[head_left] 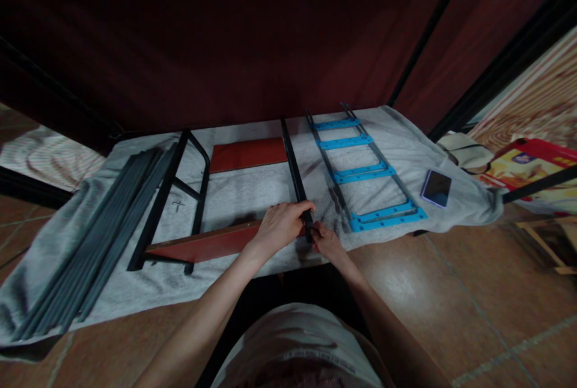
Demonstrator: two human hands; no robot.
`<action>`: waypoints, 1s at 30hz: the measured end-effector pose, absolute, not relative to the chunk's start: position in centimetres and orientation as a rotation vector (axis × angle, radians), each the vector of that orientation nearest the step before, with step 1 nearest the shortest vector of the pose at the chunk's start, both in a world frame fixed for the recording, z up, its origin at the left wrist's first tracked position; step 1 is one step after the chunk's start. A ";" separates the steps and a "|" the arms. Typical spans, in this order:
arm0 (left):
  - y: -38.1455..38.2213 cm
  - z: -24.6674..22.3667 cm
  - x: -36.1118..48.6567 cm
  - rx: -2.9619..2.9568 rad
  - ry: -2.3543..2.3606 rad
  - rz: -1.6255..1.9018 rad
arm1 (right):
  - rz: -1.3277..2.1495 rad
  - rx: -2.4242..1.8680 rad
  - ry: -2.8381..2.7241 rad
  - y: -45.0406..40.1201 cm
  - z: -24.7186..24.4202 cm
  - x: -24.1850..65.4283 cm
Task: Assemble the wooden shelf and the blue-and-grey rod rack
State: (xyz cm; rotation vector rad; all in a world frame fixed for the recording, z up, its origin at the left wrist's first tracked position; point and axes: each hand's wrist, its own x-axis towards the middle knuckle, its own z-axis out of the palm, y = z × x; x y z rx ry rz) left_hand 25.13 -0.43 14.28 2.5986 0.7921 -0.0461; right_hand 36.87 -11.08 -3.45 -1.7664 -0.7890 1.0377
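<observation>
A black metal bar (294, 165) runs away from me across the cloth. My left hand (280, 224) is wrapped round its near part, fingers over the top, beside the end of a reddish-brown board (202, 245). On the bar's right side my right hand (328, 242) is closed in a pinch against it, close to the near end. Whatever those fingertips hold is hidden or too small to name. The board's other end meets a black metal side frame (163, 207) on the left. A second reddish-brown board (247, 154) lies between the bars farther back.
Grey tubes (99, 237) lie bundled at the left. Blue brackets joined by grey rods (365, 172) lie on the right, with a phone (436, 188) beyond. A grey cloth (243, 189) covers the low surface. Small screws or tools (178, 204) rest inside the side frame.
</observation>
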 end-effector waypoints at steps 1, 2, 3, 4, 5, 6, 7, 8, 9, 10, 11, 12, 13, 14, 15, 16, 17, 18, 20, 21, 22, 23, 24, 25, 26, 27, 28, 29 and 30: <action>-0.4 14.3 25.1 2.602 0.786 -0.040 | 1.032 -1.763 -0.788 -11.2 -3.5 36.8; -0.4 14.3 25.1 2.606 0.777 -0.033 | 1.025 -1.757 -0.792 -11.3 -3.6 36.8; -0.4 14.3 25.1 2.607 0.771 -0.028 | 1.017 -1.750 -0.799 -11.3 -3.7 36.8; -0.4 14.3 25.0 2.606 0.767 -0.026 | 1.009 -1.743 -0.805 -11.4 -3.8 36.8; -0.5 14.3 25.0 2.600 0.771 -0.031 | 1.004 -1.737 -0.807 -11.5 -3.9 36.8; -0.5 14.4 25.1 2.592 0.778 -0.040 | 1.004 -1.733 -0.807 -11.5 -3.9 36.9; -0.6 14.4 25.1 2.583 0.788 -0.051 | 1.009 -1.734 -0.809 -11.5 -3.9 36.9; -0.7 14.4 25.1 2.574 0.797 -0.062 | 1.016 -1.738 -0.813 -11.5 -3.9 36.9; -0.7 14.5 25.1 2.568 0.805 -0.072 | 1.022 -1.745 -0.819 -11.4 -3.8 36.9; -0.8 14.5 25.2 2.564 0.811 -0.079 | 1.029 -1.754 -0.829 -11.4 -3.7 37.0; -0.8 14.5 25.2 2.563 0.816 -0.082 | 1.036 -1.763 -0.846 -11.3 -3.6 37.0; -0.9 14.5 25.2 2.564 0.816 -0.081 | 1.037 -1.777 -0.867 -11.2 -3.4 37.1; -0.9 14.5 25.2 2.567 0.812 -0.078 | 1.025 -1.795 -0.897 -11.1 -3.3 37.1; -0.9 14.5 25.2 2.572 0.808 -0.074 | 0.996 -1.820 -0.938 -11.1 -3.2 37.1; -0.9 14.4 25.2 2.578 0.804 -0.070 | 0.954 -1.849 -0.985 -11.0 -3.1 37.1; -0.9 14.3 25.2 2.585 0.798 -0.067 | 0.905 -1.879 -1.026 -10.9 -3.1 37.1; -0.9 14.3 25.1 2.593 0.790 -0.065 | 0.862 -1.903 -1.057 -10.8 -3.1 37.1; -0.8 14.2 25.1 2.601 0.783 -0.064 | 0.834 -1.921 -1.075 -10.8 -3.1 37.1; -0.7 14.0 25.1 2.618 0.769 -0.060 | 0.833 -1.938 -1.080 -10.7 -3.2 37.0; -0.7 13.9 25.1 2.625 0.763 -0.057 | 0.839 -1.938 -1.075 -10.7 -3.3 37.0; -0.7 13.9 25.1 2.631 0.760 -0.052 | 0.839 -1.936 -1.070 -10.7 -3.3 37.0; -0.7 13.8 25.1 2.634 0.756 -0.046 | 0.835 -1.931 -1.066 -10.7 -3.4 37.0; -0.7 13.8 25.1 2.637 0.748 -0.038 | 0.826 -1.924 -1.062 -10.7 -3.5 36.9; -0.7 13.8 25.1 2.638 0.738 -0.031 | 0.818 -1.916 -1.062 -10.7 -3.5 36.9; -0.7 13.7 25.1 2.639 0.731 -0.026 | 0.812 -1.908 -1.066 -10.7 -3.6 36.9; -0.7 13.7 25.1 2.639 0.728 -0.024 | 0.809 -1.903 -1.073 -10.6 -3.6 36.9; -0.8 13.8 25.1 2.639 0.730 -0.024 | 0.804 -1.903 -1.083 -10.6 -3.6 36.9; -0.8 13.8 25.1 2.640 0.736 -0.025 | 0.793 -1.912 -1.095 -10.6 -3.6 36.9; -0.9 13.8 25.1 2.641 0.743 -0.027 | 0.775 -1.930 -1.112 -10.6 -3.6 36.8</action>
